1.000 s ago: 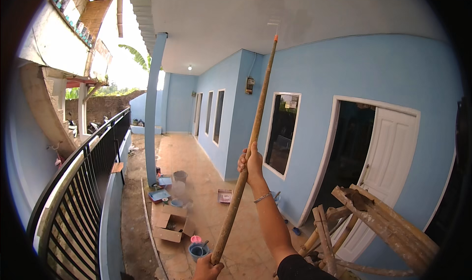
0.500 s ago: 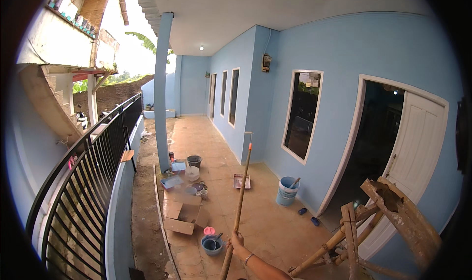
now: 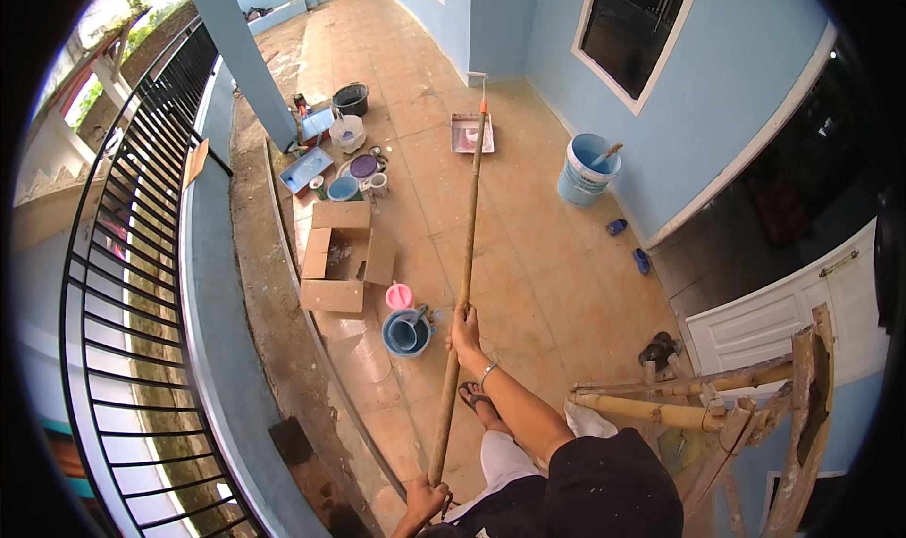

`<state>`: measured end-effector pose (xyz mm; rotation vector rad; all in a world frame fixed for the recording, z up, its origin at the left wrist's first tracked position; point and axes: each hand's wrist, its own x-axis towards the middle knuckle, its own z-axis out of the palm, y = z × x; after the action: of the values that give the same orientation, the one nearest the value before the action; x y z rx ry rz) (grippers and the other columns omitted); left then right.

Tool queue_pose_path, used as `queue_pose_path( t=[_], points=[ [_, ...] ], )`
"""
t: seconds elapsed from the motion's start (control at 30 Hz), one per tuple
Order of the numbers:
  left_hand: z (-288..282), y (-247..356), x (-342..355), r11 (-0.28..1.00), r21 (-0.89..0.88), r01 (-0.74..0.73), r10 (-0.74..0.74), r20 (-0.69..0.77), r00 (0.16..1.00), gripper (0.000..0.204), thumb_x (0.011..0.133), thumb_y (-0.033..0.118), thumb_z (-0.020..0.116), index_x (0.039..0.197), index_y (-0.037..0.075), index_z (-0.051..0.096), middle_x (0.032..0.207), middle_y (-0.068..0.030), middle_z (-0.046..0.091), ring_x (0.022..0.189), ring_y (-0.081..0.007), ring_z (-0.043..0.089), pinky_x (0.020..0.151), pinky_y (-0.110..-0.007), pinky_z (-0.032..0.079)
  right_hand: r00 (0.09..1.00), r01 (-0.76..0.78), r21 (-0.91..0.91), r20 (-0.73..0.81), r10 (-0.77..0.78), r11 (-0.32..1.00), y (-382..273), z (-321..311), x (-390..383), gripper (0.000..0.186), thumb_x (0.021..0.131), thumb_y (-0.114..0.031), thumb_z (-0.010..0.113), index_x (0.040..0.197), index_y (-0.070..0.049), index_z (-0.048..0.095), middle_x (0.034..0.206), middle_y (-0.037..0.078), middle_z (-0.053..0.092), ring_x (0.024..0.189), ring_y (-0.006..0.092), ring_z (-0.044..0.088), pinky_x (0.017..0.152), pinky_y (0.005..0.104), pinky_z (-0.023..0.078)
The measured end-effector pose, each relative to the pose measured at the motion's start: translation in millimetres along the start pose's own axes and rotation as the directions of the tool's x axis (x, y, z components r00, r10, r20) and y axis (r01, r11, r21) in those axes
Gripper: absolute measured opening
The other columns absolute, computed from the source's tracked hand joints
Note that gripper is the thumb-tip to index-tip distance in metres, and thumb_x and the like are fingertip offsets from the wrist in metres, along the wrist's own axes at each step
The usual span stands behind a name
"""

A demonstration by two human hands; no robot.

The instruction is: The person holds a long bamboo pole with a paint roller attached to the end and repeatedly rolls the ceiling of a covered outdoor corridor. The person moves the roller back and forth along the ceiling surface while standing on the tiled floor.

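A long bamboo pole (image 3: 471, 219) slants away from me, with an orange tip and a bare-looking paint roller frame (image 3: 478, 75) at its far end. My right hand (image 3: 462, 334), a bracelet on its wrist, is closed around the pole's middle. Lower down, my left hand (image 3: 425, 500) grips the near end of the same pole. The roller end appears just past a paint tray (image 3: 462, 140) with pinkish stains that lies on the tiles. Left of my right hand stands a blue bucket (image 3: 396, 349) with a dipper in it, beside a pink lid (image 3: 399, 296).
An open cardboard box (image 3: 335, 297) and several paint containers lie on the left. A large light-blue bucket (image 3: 573, 187) with a stick stands by the wall, near blue sandals (image 3: 642, 260). Bamboo scaffolding (image 3: 661, 411) occupies the lower right; a black railing (image 3: 132, 302) runs along the left.
The view has tilted down toward the floor. My left hand has come into view on the pole's lower end; my right hand still holds the pole.
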<state>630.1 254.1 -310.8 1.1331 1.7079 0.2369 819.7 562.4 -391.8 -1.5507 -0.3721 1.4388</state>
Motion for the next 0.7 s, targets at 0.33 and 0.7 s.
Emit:
queue_pose_path(
  t=[0.33,0.7],
  points=[
    [8,41,49,0.968,0.040,0.249,-0.252,0.118,0.961,0.025,0.077,0.019,0.072,0.089,-0.002,0.069,0.069,-0.0192,0.068,0.070,-0.0275,0.071,0.069,-0.041,0.055,0.966,-0.220,-0.274,-0.197,0.170,0.936,34,-3,74,0.039,0.108,-0.042,0.040,0.124,-0.007,0.046,0.077,0.010,0.057,0.050,0.0195,0.055,0.043,0.0337,0.047],
    [25,102,166,0.979,-0.052,0.200,-0.186,0.191,0.964,0.025,0.079,0.018,0.067,0.091,-0.004,0.063,0.059,-0.0145,0.061,0.053,-0.0258,0.066,0.055,-0.041,0.051,0.963,-0.185,-0.398,-0.255,0.086,0.899,-6,4,212,0.043,0.107,-0.041,0.039,0.129,-0.004,0.046,0.082,0.015,0.062,0.054,0.0231,0.060,0.046,0.0369,0.051]
  ],
)
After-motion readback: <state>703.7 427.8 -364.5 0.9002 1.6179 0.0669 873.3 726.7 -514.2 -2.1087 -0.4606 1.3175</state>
